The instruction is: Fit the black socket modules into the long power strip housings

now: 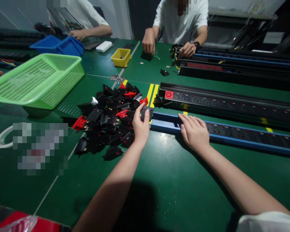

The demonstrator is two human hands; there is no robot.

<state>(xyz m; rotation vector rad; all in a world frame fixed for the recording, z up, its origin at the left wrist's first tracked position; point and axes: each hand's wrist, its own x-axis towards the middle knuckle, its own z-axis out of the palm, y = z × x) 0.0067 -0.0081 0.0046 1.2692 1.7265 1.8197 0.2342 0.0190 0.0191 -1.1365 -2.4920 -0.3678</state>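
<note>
Left hand (140, 127) holds one black socket (150, 112), right hand (195, 132) on one rail (166, 124).

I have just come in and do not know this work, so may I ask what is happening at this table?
The person's left hand holds a black socket module by the bare end of a blue rail, while the right hand lies over that rail. Black sockets sit in the rail to the right. A loose pile of black and red modules is left of the left hand. Across the table, a co-worker is handling other parts.
</note>
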